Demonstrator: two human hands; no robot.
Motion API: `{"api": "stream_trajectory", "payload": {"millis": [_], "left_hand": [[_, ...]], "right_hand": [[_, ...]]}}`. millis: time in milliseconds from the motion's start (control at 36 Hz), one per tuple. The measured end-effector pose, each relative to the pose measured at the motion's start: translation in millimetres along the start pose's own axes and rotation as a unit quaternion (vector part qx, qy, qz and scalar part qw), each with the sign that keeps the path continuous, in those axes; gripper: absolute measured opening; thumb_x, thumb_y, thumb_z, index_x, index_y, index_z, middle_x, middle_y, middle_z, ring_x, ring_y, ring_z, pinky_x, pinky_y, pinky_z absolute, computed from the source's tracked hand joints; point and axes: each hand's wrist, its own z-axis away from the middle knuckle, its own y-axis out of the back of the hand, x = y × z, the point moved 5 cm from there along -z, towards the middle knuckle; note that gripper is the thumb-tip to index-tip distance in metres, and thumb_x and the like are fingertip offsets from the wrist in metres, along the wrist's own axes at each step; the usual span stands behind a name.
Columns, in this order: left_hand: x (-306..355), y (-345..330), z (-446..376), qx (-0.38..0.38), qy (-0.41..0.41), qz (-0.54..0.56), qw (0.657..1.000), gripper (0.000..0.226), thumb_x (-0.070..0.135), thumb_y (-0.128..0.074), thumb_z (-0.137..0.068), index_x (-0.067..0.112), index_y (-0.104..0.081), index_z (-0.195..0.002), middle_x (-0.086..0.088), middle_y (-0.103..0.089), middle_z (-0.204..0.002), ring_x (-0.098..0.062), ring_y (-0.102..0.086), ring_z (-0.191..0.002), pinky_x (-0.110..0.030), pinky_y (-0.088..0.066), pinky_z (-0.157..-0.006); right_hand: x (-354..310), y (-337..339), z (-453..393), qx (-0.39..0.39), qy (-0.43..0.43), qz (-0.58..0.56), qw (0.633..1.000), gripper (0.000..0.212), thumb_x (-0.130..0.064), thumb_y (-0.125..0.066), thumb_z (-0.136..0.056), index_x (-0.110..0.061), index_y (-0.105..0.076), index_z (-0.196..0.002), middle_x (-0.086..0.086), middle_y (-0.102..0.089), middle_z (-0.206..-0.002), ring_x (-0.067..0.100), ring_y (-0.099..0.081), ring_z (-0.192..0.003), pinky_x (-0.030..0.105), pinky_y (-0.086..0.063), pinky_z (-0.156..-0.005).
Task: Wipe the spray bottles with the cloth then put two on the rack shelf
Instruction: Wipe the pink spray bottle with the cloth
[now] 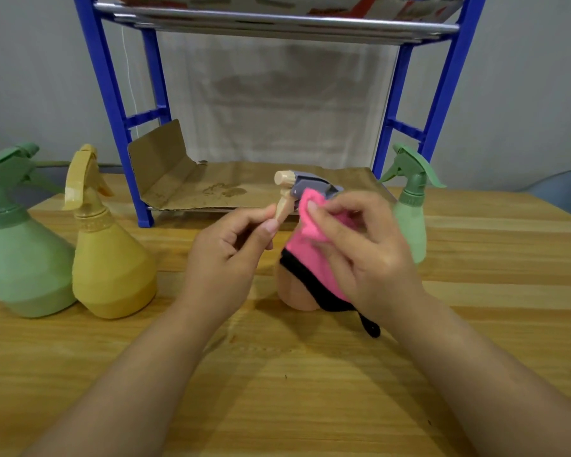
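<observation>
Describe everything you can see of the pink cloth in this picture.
The pink cloth looks soft and fleecy, with a black trim and a black loop hanging at its lower end. It drapes over the peach spray bottle standing on the table. The right hand pinches its upper fold against the bottle's grey sprayer head.

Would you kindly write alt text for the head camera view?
A person's right hand rubs a pink cloth over a peach spray bottle while the left hand pinches its trigger. Three more bottles stand on the wooden table before a blue rack.
</observation>
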Motion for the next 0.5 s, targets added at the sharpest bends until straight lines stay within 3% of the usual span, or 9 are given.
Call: {"api": "stream_trajectory", "payload": {"millis": [111,222,306,361,417,500], "left_hand": [[-0.5,-0.2,0.5,-0.005,-0.012,-0.036,0.999,0.026,0.021,-0.054,-0.093,0.042,-0.060,-0.107,0.025,-0.061,-0.072,0.003,-0.054,-0.063,-0.012,-0.042,-0.060],[0.1,-1.9,0.0,-0.011,-0.029,-0.075,0.997,0.033,0.022,-0.050,-0.094,0.051,-0.053,-0.108,0.026,-0.059,-0.074,0.003,-0.054,-0.064,-0.011,-0.042,-0.061],[-1.9,0.1,-1.0,-0.004,-0.029,-0.090,0.996,0.032,0.023,-0.050,-0.094,0.050,-0.051,-0.111,0.029,-0.059,-0.074,0.005,-0.054,-0.065,-0.009,-0.041,-0.061],[-2.2,1.0,-1.3,-0.001,-0.032,-0.097,0.995,0.028,0.026,-0.050,-0.095,0.048,-0.052,-0.113,0.029,-0.059,-0.075,0.005,-0.054,-0.065,-0.009,-0.040,-0.061],[-1.7,1.2,-1.2,0.001,-0.034,-0.091,0.995,0.027,0.031,-0.048,-0.091,0.050,-0.052,-0.110,0.025,-0.059,-0.074,0.002,-0.054,-0.064,-0.015,-0.044,-0.059],[-0.2,-0.5,-0.8,0.001,-0.034,-0.085,0.996,0.028,0.033,-0.047,-0.089,0.054,-0.052,-0.106,0.020,-0.060,-0.075,-0.001,-0.054,-0.063,-0.026,-0.046,-0.059]], "right_hand": [[10.8,18.3,-3.0,0.095,0.006,0.031,0.995,0.031,0.003,-0.069,-0.086,0.010,-0.063,-0.116,0.017,-0.055,-0.101,0.029,-0.055,-0.087,0.035,-0.048,-0.072],[21.4,2.1,-1.4,0.023,-0.039,-0.010,0.999,0.033,0.001,-0.067,-0.086,0.007,-0.063,-0.118,0.018,-0.055,-0.102,0.024,-0.052,-0.092,0.036,-0.049,-0.078],[16.9,-13.7,7.9,-0.056,-0.019,-0.022,0.998,0.029,-0.008,-0.065,-0.088,0.004,-0.066,-0.114,0.015,-0.055,-0.101,0.025,-0.051,-0.092,0.035,-0.048,-0.078],[14.7,-15.3,10.2,-0.065,-0.011,-0.014,0.998,0.029,-0.012,-0.063,-0.088,0.003,-0.067,-0.113,0.013,-0.057,-0.100,0.025,-0.052,-0.089,0.034,-0.048,-0.075],[18.7,-7.7,7.1,-0.014,-0.028,-0.023,0.999,0.029,-0.006,-0.065,-0.087,0.003,-0.066,-0.115,0.013,-0.056,-0.100,0.023,-0.052,-0.089,0.034,-0.049,-0.076],[29.6,7.2,3.2,0.079,-0.076,-0.024,0.994,0.034,0.003,-0.069,-0.084,0.000,-0.064,-0.118,0.008,-0.051,-0.100,0.017,-0.050,-0.090,0.022,-0.047,-0.082]]}}
